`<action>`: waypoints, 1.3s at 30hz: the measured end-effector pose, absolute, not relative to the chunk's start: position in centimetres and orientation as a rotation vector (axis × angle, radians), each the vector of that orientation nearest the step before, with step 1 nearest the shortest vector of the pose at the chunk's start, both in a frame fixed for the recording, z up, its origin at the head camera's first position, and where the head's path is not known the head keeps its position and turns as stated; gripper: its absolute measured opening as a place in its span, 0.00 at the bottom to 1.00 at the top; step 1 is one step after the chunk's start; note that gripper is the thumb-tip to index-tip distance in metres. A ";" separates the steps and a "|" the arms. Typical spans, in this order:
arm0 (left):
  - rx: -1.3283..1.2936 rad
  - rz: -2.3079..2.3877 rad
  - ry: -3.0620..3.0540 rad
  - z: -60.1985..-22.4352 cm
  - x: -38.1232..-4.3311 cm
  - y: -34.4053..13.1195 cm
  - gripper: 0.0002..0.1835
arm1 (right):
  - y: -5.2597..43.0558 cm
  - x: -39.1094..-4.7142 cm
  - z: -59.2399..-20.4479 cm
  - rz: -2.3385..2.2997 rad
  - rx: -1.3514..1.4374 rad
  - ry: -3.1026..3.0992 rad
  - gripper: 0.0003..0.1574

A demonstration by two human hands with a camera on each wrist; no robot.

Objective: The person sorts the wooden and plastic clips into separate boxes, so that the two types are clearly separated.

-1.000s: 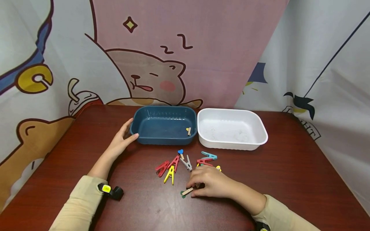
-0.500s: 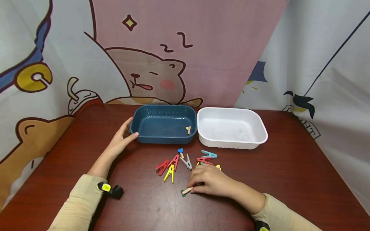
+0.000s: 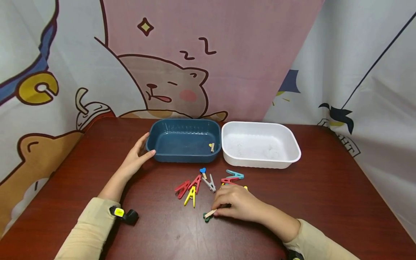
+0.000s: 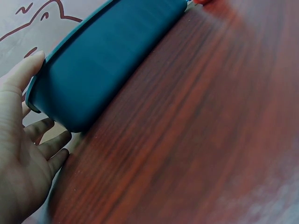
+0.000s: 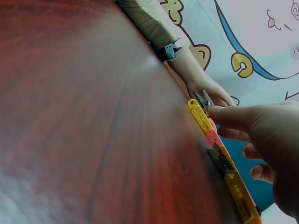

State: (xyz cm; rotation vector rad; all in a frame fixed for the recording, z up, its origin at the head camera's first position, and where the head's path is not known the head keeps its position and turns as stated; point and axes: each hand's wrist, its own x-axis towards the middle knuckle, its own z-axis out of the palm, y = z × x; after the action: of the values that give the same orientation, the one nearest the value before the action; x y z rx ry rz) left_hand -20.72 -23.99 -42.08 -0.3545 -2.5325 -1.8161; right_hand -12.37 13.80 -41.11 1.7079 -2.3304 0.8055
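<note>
My right hand (image 3: 236, 203) pinches the end of a small wooden clothespin (image 3: 210, 213) with a green decoration, thumb and fingertips together. The pin is low over the table, green end pointing left. In the right wrist view, my right hand (image 5: 261, 135) shows the thumb and finger on that clothespin (image 5: 207, 99). My left hand (image 3: 136, 156) rests against the left end of the dark blue tray (image 3: 183, 159), fingers fairly straight. From the left wrist, the thumb of the left hand (image 4: 23, 140) lies at the tray's rim while the other fingers touch its side.
A white tray (image 3: 260, 163) stands right beside the blue one. Red clothespins (image 3: 182, 189), a yellow one (image 3: 191, 196), a grey one (image 3: 209, 183), a light blue one (image 3: 235, 174) and a wooden one with a blue heart (image 3: 203, 172) lie nearby. Another wooden pin (image 3: 212, 147) is inside the blue tray.
My right thumb and fingers have closed on the green-decorated clothespin, and it is now tilted slightly steeper. The left hand and both trays have stayed put.
</note>
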 end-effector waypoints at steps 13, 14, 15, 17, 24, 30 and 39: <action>-0.342 -1.829 -2.540 -39.8 -19.2 -23.0 0.40 | 14.1 -12.8 -39.7 0.884 1.591 -2.326 0.04; -0.341 -1.824 -2.543 -39.8 -19.2 -22.9 0.40 | 14.1 -12.9 -39.6 0.888 1.580 -2.317 0.05; -0.337 -1.821 -2.546 -39.8 -19.2 -23.0 0.40 | 14.1 -13.0 -39.4 0.893 1.564 -2.317 0.05; -0.332 -1.819 -2.550 -39.9 -19.3 -23.0 0.40 | 14.1 -13.1 -39.0 0.887 1.546 -2.306 0.06; -0.326 -1.823 -2.550 -41.2 -20.1 -23.6 0.41 | 13.6 -14.1 -37.4 0.907 1.505 -2.286 0.09; -0.327 -1.785 -2.543 -42.2 -20.7 -24.0 0.41 | 13.0 -15.1 -36.2 0.983 1.426 -2.309 0.09; -0.335 -1.770 -2.554 -42.1 -20.6 -24.0 0.41 | 11.4 -17.1 -34.7 0.997 1.298 -2.335 0.06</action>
State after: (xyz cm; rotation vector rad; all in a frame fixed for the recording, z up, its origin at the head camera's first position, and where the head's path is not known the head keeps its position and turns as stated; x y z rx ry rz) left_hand -20.60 -24.00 -42.13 -0.3352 -2.5539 -1.7701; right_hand -17.07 11.44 -34.70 1.2980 -2.3353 0.9974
